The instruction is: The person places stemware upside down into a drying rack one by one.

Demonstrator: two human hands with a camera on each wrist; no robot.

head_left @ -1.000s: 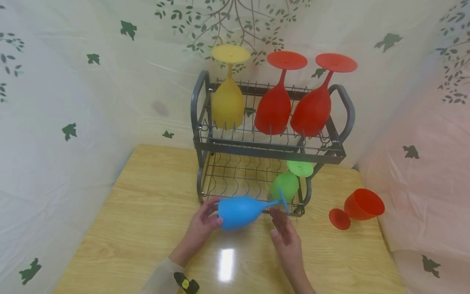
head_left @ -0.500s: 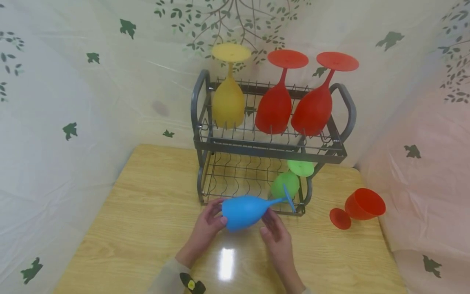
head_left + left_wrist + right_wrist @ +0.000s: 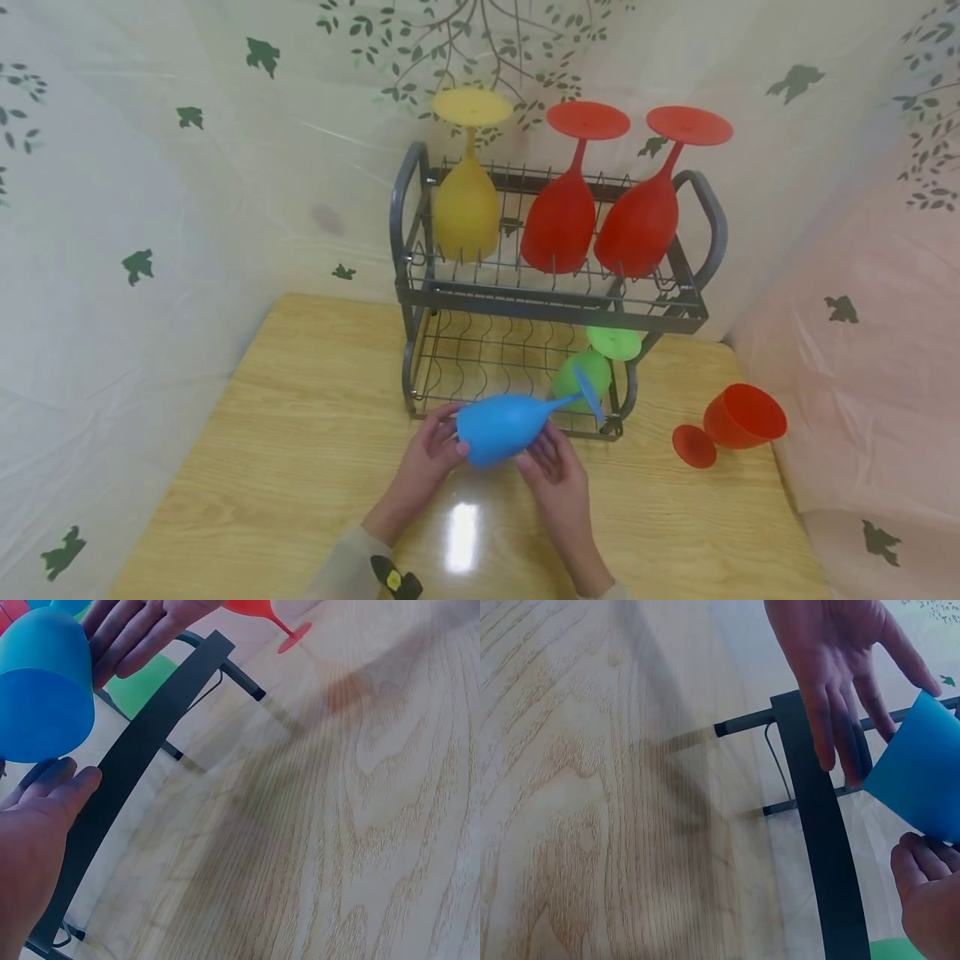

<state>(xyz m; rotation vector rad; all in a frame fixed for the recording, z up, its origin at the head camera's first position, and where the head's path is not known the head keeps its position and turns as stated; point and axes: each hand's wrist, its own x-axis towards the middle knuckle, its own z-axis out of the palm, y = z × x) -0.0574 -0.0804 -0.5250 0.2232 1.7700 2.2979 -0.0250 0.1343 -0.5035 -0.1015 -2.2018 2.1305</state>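
In the head view a blue plastic goblet (image 3: 501,428) is held on its side, bowl to the left and foot to the right. My left hand (image 3: 422,463) grips the bowl near its rim, thumb in front and other fingers partly hidden behind. At the bowl's stem end, my right hand (image 3: 557,477) holds it from below with the thumb nearer me; some fingers are hidden. The left wrist view shows the goblet's bowl (image 3: 46,682) between both hands. Just behind the goblet, a green goblet (image 3: 581,375) lies in the rack's lower tier.
A dark two-tier dish rack (image 3: 551,307) stands at the table's back. Upside down on its upper tier are a yellow goblet (image 3: 465,212) and two red goblets (image 3: 558,225). Another red goblet (image 3: 742,418) lies on the wooden table (image 3: 300,400) at right.
My right hand has moved left from beside the foot to the bowl's stem end and holds it. The blue goblet has shifted slightly right, its foot end tilting up.
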